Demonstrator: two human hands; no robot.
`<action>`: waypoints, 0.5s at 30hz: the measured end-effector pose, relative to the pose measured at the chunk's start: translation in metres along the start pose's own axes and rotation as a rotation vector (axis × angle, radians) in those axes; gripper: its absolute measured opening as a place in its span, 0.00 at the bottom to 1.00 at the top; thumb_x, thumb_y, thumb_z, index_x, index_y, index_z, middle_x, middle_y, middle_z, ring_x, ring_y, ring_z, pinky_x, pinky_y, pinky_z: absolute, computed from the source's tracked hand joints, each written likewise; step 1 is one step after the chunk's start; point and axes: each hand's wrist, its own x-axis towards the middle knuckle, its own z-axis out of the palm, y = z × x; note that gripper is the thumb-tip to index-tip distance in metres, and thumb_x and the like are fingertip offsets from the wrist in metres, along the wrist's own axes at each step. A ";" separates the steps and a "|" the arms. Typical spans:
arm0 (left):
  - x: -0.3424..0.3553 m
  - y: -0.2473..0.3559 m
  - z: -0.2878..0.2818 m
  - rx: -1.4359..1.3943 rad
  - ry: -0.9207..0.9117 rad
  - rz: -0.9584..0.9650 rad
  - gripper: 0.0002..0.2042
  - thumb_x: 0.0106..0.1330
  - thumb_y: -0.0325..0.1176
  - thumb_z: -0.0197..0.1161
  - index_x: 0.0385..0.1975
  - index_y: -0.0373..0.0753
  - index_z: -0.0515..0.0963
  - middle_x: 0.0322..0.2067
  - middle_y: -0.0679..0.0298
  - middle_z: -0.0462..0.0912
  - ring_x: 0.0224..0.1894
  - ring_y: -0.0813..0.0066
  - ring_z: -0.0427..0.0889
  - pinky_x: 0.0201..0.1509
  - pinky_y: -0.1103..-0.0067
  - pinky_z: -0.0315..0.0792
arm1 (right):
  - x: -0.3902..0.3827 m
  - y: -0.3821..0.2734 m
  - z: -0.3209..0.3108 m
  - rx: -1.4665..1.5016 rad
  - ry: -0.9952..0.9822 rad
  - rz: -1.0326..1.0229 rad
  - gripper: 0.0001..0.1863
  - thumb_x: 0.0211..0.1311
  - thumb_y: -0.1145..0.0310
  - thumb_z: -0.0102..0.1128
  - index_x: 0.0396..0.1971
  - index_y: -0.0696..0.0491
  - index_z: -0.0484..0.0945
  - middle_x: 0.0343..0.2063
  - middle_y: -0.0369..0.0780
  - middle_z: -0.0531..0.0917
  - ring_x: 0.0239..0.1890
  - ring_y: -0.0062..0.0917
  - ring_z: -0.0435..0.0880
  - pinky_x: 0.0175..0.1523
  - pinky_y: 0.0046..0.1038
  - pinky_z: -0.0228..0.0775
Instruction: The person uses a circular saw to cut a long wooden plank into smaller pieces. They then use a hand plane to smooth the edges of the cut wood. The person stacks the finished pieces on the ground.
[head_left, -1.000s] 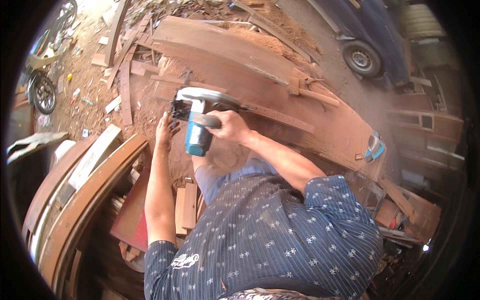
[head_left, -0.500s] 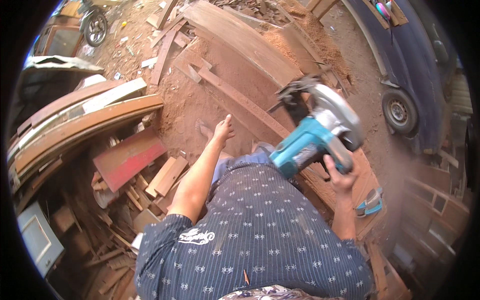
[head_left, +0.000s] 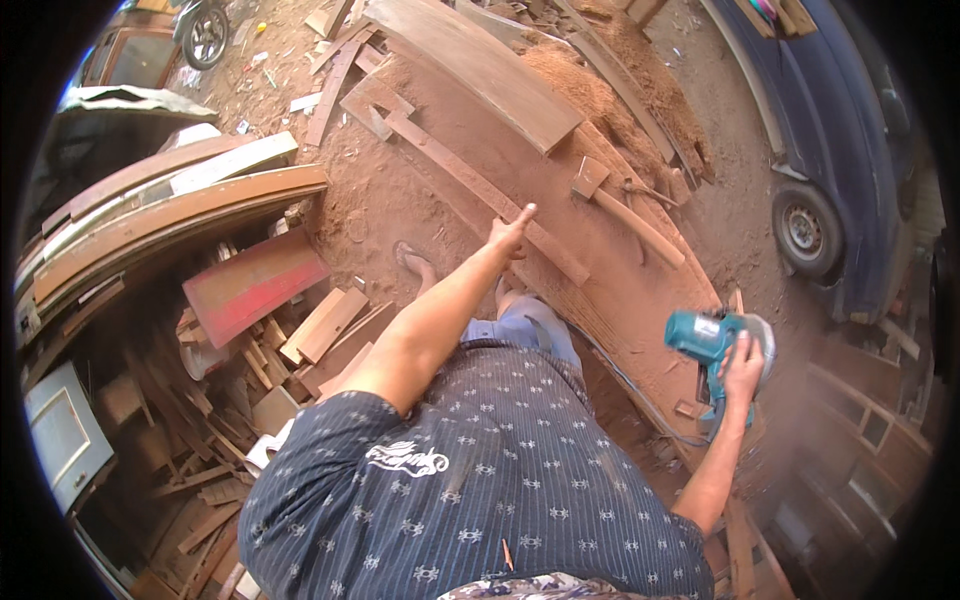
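My right hand [head_left: 738,368] is closed around the handle of a teal circular saw [head_left: 700,335] with a silver guard, at the right end of a dusty wooden workbench [head_left: 620,320]. Partly behind the saw and my wrist lies another teal tool [head_left: 714,412]. My left hand [head_left: 510,234] reaches forward over the bench, thumb stretched out and fingers apart, holding nothing. Right by it is a long narrow wooden strip [head_left: 455,180]; whether they touch I cannot tell. A wooden mallet [head_left: 635,225] rests farther right. A wide plank [head_left: 480,70] lies at the far side.
Stacked boards [head_left: 180,215] stand at the left, with a red panel [head_left: 255,285] and offcuts [head_left: 325,325] below them. Sawdust [head_left: 570,75] is heaped beyond the bench. A dark blue vehicle [head_left: 825,130] is at the right, and a cable [head_left: 620,372] runs along the bench's near edge.
The saw has moved right and down from above the bench's middle to its right end, uncovering the mallet. My left hand has gone forward and right, to the wooden strip.
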 end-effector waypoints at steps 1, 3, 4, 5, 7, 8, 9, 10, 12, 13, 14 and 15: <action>0.001 -0.004 0.015 0.024 0.012 -0.001 0.56 0.57 0.65 0.70 0.74 0.32 0.50 0.66 0.42 0.69 0.49 0.47 0.85 0.50 0.61 0.81 | 0.016 0.039 0.006 -0.306 0.019 -0.238 0.31 0.74 0.50 0.53 0.58 0.66 0.73 0.35 0.50 0.85 0.38 0.40 0.85 0.47 0.38 0.78; 0.006 -0.005 0.016 0.021 0.048 -0.013 0.49 0.58 0.57 0.72 0.70 0.29 0.56 0.61 0.42 0.74 0.48 0.48 0.86 0.46 0.61 0.83 | 0.023 0.029 0.028 -0.592 -0.174 -0.170 0.33 0.70 0.52 0.56 0.60 0.68 0.73 0.50 0.64 0.81 0.59 0.57 0.77 0.64 0.46 0.68; 0.006 -0.005 0.018 0.003 0.039 -0.032 0.45 0.58 0.52 0.74 0.66 0.27 0.61 0.58 0.42 0.76 0.49 0.48 0.86 0.46 0.62 0.84 | 0.033 0.060 0.043 -0.723 -0.235 -0.174 0.30 0.68 0.53 0.57 0.55 0.67 0.76 0.46 0.63 0.82 0.55 0.57 0.80 0.60 0.47 0.73; 0.007 -0.002 0.014 -0.019 0.049 -0.044 0.40 0.57 0.47 0.75 0.63 0.25 0.67 0.55 0.43 0.78 0.50 0.48 0.85 0.45 0.63 0.85 | 0.037 0.063 0.062 -0.884 -0.336 -0.055 0.27 0.67 0.53 0.58 0.49 0.65 0.80 0.44 0.62 0.84 0.51 0.57 0.82 0.56 0.48 0.76; -0.004 -0.001 0.004 0.038 0.118 -0.044 0.26 0.58 0.38 0.70 0.52 0.25 0.75 0.39 0.50 0.84 0.40 0.53 0.88 0.36 0.64 0.84 | 0.041 0.096 0.096 -1.057 -0.416 -0.017 0.26 0.64 0.53 0.61 0.44 0.64 0.83 0.42 0.60 0.85 0.49 0.53 0.85 0.54 0.47 0.80; -0.004 -0.013 0.003 -0.012 0.160 0.035 0.23 0.58 0.37 0.69 0.49 0.26 0.77 0.37 0.51 0.84 0.39 0.54 0.87 0.35 0.63 0.83 | 0.043 0.124 0.109 -1.047 -0.438 0.014 0.25 0.64 0.53 0.62 0.44 0.63 0.83 0.44 0.59 0.85 0.49 0.51 0.86 0.55 0.46 0.80; -0.001 -0.019 0.002 -0.060 0.082 0.049 0.24 0.57 0.37 0.70 0.49 0.26 0.77 0.39 0.50 0.84 0.40 0.54 0.86 0.36 0.63 0.83 | 0.039 0.161 0.124 -1.081 -0.455 0.029 0.24 0.64 0.54 0.61 0.45 0.63 0.82 0.46 0.58 0.85 0.51 0.50 0.85 0.58 0.46 0.78; 0.002 -0.025 -0.007 -0.099 0.018 0.061 0.25 0.56 0.38 0.70 0.49 0.26 0.77 0.41 0.49 0.83 0.41 0.54 0.86 0.38 0.62 0.82 | 0.026 0.175 0.148 -1.025 -0.406 0.108 0.24 0.64 0.54 0.62 0.46 0.61 0.83 0.49 0.58 0.84 0.54 0.49 0.84 0.60 0.46 0.77; -0.017 -0.018 -0.039 -0.052 -0.017 0.081 0.26 0.56 0.43 0.65 0.49 0.27 0.77 0.38 0.49 0.84 0.33 0.58 0.85 0.35 0.64 0.81 | 0.032 0.190 0.186 -0.920 -0.453 0.247 0.21 0.63 0.58 0.63 0.48 0.59 0.84 0.52 0.56 0.83 0.57 0.47 0.82 0.61 0.44 0.76; -0.029 -0.011 -0.052 -0.129 0.027 0.075 0.27 0.57 0.43 0.65 0.51 0.28 0.75 0.41 0.48 0.83 0.36 0.57 0.85 0.39 0.64 0.80 | 0.039 0.180 0.197 -0.903 -0.489 0.244 0.21 0.63 0.59 0.63 0.48 0.60 0.84 0.53 0.56 0.83 0.58 0.47 0.82 0.61 0.44 0.76; -0.039 -0.006 -0.059 -0.202 0.051 0.063 0.29 0.57 0.44 0.65 0.54 0.28 0.74 0.45 0.47 0.82 0.40 0.56 0.84 0.42 0.64 0.80 | 0.039 0.171 0.198 -0.892 -0.517 0.258 0.20 0.63 0.61 0.63 0.48 0.60 0.84 0.53 0.55 0.83 0.58 0.46 0.82 0.62 0.43 0.76; -0.048 -0.001 -0.063 -0.271 0.072 0.049 0.31 0.58 0.45 0.66 0.56 0.28 0.72 0.48 0.46 0.81 0.44 0.55 0.84 0.46 0.64 0.80 | 0.038 0.163 0.198 -0.879 -0.546 0.276 0.20 0.63 0.62 0.63 0.49 0.60 0.84 0.53 0.55 0.83 0.59 0.46 0.82 0.62 0.42 0.76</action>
